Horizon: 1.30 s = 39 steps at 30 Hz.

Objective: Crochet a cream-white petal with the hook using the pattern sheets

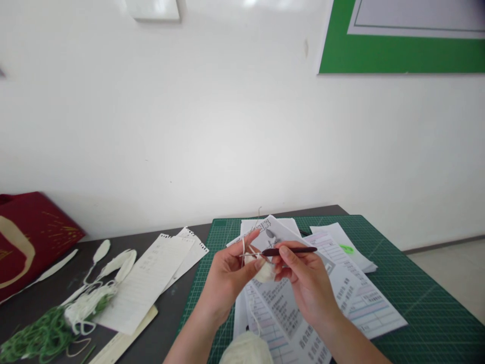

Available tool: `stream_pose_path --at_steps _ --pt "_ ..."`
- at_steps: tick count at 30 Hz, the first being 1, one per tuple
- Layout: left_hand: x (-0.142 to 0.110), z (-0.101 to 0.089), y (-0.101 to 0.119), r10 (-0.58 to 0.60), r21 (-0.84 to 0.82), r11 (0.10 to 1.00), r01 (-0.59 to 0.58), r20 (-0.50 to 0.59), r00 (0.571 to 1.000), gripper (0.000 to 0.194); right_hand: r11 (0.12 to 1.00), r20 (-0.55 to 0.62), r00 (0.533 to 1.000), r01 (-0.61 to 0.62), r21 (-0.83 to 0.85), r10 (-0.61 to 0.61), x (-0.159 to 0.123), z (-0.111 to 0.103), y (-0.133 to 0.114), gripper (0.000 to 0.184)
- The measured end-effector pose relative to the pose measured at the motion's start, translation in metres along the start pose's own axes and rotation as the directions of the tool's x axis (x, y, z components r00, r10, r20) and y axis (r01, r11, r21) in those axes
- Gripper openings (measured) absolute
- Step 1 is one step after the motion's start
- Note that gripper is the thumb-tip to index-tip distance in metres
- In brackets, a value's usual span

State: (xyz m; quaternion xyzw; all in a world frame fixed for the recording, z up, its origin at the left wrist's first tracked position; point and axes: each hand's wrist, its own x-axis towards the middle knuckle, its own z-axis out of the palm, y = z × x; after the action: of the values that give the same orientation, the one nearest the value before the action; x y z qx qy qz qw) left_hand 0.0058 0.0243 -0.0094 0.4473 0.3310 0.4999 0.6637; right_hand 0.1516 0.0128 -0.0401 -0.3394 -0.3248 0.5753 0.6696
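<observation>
A dark-handled crochet hook (290, 251) lies across the fingers of my right hand (308, 283), its thin tip pointing left. My left hand (231, 268) pinches a small piece of white crochet work (265, 273), with white yarn looped over its raised index finger. The hook's tip reaches the yarn by the left fingers; whether it sits inside a loop is too small to tell. A strand runs down to a ball of white yarn (247, 349) at the bottom edge, below both hands.
Printed sheets (288, 308) lie under my hands on a green cutting mat (424, 303). To the left are notebook pages (147, 278), a ruler (125, 338), green yarn (41, 333), white crocheted pieces (117, 263) and a dark red bag (38, 237). A white wall (227, 126) stands behind.
</observation>
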Motion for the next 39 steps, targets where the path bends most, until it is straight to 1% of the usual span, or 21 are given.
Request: stream_pose_path --at_steps 3,5,7,9,13,15,19,21,24,27,31,35,39 --pt "0.001 0.000 -0.003 0.001 -0.023 1.000 -0.003 -0.091 0.996 0.043 0.997 0.009 0.999 0.043 -0.066 -0.043 0.000 -0.001 0.004 0.020" --pt "0.001 0.001 -0.006 0.025 -0.067 0.997 -0.037 -0.175 0.984 0.046 0.997 0.023 0.999 0.026 -0.074 -0.025 0.000 -0.001 0.007 0.021" --pt "0.001 0.003 -0.010 0.047 -0.093 0.993 -0.071 -0.235 0.971 0.051 0.999 0.032 0.999 -0.018 -0.040 0.019 0.001 0.000 0.009 0.022" --pt "0.001 0.005 -0.014 0.063 -0.080 0.993 -0.086 -0.262 0.963 0.056 0.998 0.046 0.997 -0.057 -0.009 0.057 0.002 0.001 0.010 0.023" --pt "0.001 0.007 -0.018 0.094 -0.007 0.995 -0.101 -0.291 0.952 0.061 0.993 0.081 0.990 -0.115 -0.022 0.116 0.004 0.002 0.008 0.028" --pt "0.001 0.008 -0.017 0.072 -0.008 0.997 -0.078 -0.291 0.954 0.064 0.993 0.080 0.990 -0.118 -0.016 0.119 0.004 0.002 0.006 0.027" --pt "-0.001 0.011 -0.012 -0.043 -0.090 0.996 0.020 -0.258 0.965 0.073 0.997 0.078 0.994 -0.080 -0.021 0.081 0.006 -0.001 0.002 0.024" --pt "-0.001 0.012 -0.011 -0.062 -0.102 0.994 0.038 -0.248 0.967 0.076 0.997 0.083 0.994 -0.076 -0.027 0.078 0.007 -0.002 0.001 0.023" --pt "-0.001 0.011 -0.011 -0.042 -0.097 0.995 0.018 -0.247 0.968 0.076 0.995 0.093 0.991 -0.091 -0.043 0.095 0.009 -0.003 0.000 0.023" --pt "0.001 0.008 -0.012 -0.016 -0.074 0.997 -0.002 -0.236 0.972 0.072 0.996 0.081 0.994 -0.076 -0.050 0.080 0.011 -0.005 0.000 0.021" --pt "0.003 0.004 -0.012 -0.004 -0.065 0.998 -0.008 -0.185 0.983 0.070 0.996 0.046 0.995 -0.085 0.001 0.085 0.014 -0.007 -0.001 0.018" --pt "0.003 0.001 -0.007 0.007 -0.042 0.999 -0.015 -0.174 0.985 0.068 0.992 0.047 0.992 -0.118 0.046 0.115 0.015 -0.008 -0.002 0.020" --pt "0.002 0.000 -0.003 0.001 -0.018 1.000 -0.004 -0.164 0.986 0.066 0.993 0.045 0.993 -0.108 0.057 0.105 0.014 -0.008 -0.004 0.019"
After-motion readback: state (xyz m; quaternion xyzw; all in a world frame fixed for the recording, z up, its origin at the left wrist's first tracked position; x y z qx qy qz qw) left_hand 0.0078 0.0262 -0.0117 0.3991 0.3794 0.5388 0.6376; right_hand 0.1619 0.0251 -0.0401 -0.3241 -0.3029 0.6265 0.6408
